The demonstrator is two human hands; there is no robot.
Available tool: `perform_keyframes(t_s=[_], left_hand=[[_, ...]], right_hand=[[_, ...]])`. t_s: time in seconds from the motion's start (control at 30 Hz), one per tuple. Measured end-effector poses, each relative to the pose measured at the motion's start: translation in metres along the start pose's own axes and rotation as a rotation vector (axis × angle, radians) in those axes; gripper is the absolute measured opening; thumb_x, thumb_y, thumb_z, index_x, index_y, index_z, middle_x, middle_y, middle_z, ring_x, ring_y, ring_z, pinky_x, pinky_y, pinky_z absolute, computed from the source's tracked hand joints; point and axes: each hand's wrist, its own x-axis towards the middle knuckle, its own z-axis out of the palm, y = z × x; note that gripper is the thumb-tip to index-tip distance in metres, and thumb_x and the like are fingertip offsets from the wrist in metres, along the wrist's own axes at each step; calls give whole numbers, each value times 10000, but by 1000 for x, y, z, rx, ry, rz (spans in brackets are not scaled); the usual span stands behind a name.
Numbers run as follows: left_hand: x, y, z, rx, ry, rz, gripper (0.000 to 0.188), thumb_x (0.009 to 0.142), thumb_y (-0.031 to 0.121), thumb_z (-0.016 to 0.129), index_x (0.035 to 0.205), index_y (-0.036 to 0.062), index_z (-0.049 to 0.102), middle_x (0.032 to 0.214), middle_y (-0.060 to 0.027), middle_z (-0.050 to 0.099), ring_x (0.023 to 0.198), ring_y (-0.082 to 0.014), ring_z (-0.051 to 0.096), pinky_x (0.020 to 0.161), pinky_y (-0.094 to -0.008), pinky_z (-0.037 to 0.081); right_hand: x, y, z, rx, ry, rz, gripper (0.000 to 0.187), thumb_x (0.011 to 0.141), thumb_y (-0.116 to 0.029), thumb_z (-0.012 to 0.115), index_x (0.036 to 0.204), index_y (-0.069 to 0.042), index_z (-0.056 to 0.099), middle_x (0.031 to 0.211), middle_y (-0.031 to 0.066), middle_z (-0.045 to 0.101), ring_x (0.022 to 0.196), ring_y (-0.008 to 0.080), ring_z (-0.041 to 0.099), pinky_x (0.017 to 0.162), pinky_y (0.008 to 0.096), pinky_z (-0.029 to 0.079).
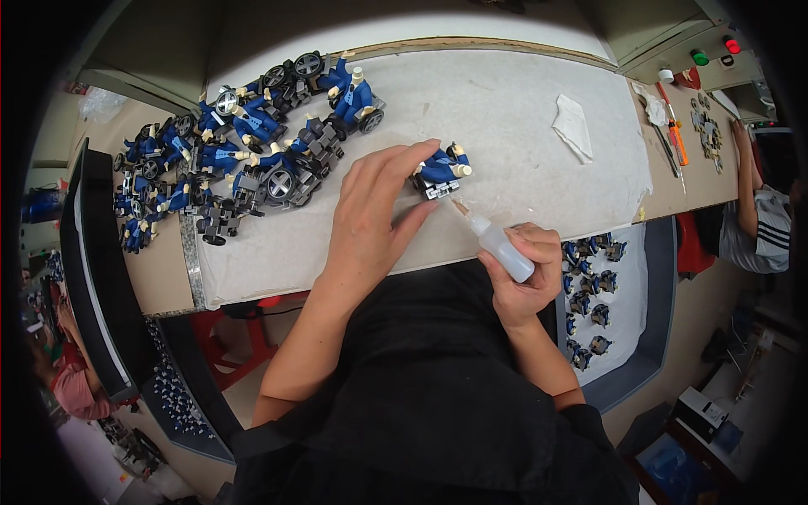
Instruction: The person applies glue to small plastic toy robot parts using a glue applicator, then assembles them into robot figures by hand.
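Observation:
My left hand (366,206) is closed on a small toy figure (442,170) in blue clothes, seated in a dark wheeled chair. Fingers and thumb grip it from its left side, over the white work surface. A translucent squeeze bottle (505,254) is held in my right hand (536,265), tilted so its thin nozzle (460,207) points up and left. The tip is beside the grey lower part of the figure's chair; whether it touches, I cannot tell. The figure's far side is partly hidden by my left fingers.
Many similar wheeled figures (257,126) are heaped at the left. A crumpled white paper (573,128) lies right of centre, with an orange-handled tool (678,143) beyond. Trays of figures stand below the table at right (661,337) and left (198,404). Another person's arm (746,185) is at far right.

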Motion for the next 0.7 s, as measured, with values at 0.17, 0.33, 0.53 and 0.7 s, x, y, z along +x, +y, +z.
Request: perform_keyframes(t_s=[0.17,0.33,0.53,0.7], left_hand=[[0,0,0,6,-2,4,566,655,9,726,1176,56,509,1154,-96,562,1036,-260,528,855,-326,434],[0,0,-1,1,1,5,565,656,7,726,1176,56,509,1154,-94,562,1036,-256,529,855,-323,435],[0,-1,-1,5,-6,-3,561,659,5,723,1175,54,508,1159,-94,560,1038,-253,529,855,-325,435],[0,0,-1,5,-5,-3,557,662,11,723,1174,53,508,1160,-97,561,1042,-254,529,859,-327,433]], right_hand=[[0,1,0,-1,0,-9,393,610,43,781,921,-28,552,893,108,535,783,187,567,651,276,486],[-1,2,0,-8,8,-15,394,612,43,780,924,-29,551,895,108,537,780,187,566,649,277,485],[-1,3,-1,-33,7,-14,399,613,35,783,929,-30,547,896,107,537,776,186,566,649,277,485],[-2,4,-1,-5,22,-10,394,619,35,780,930,-31,546,900,103,534,784,186,562,649,278,480]])
